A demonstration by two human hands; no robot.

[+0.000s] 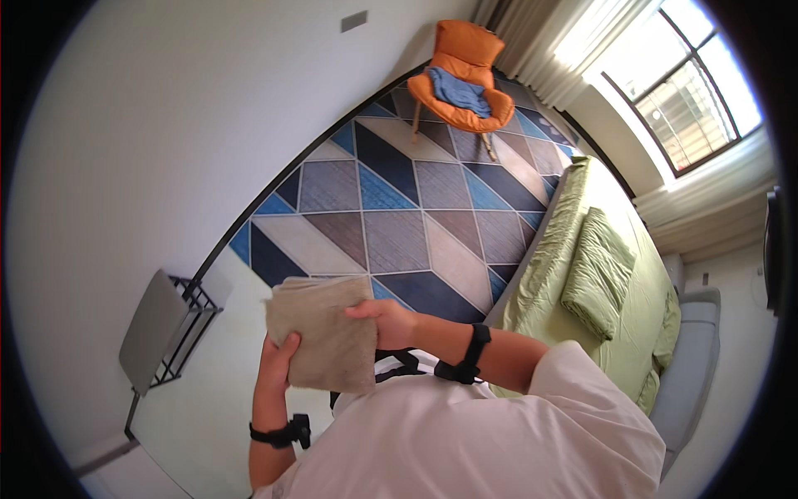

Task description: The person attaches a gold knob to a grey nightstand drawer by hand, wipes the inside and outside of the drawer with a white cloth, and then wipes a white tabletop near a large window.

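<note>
A folded grey-beige cloth point(326, 343) is held up in front of my chest, squarish and slightly frayed along its edges. Paler layers show along its far edge. My left hand point(278, 363) grips the near left side, thumb lying on top and fingers hidden underneath. On the right side, my right hand point(389, 323) pinches the cloth with its thumb on the upper face; its other fingers are mostly out of sight behind it. Both wrists wear black straps.
An orange chair point(467, 50) with a blue cloth point(460, 91) on its seat stands far ahead on a patterned rug point(399, 237). To the right is a bed point(540, 287) with green bedding and a folded quilt point(600, 274). A grey-topped rack point(156, 331) stands by the left wall.
</note>
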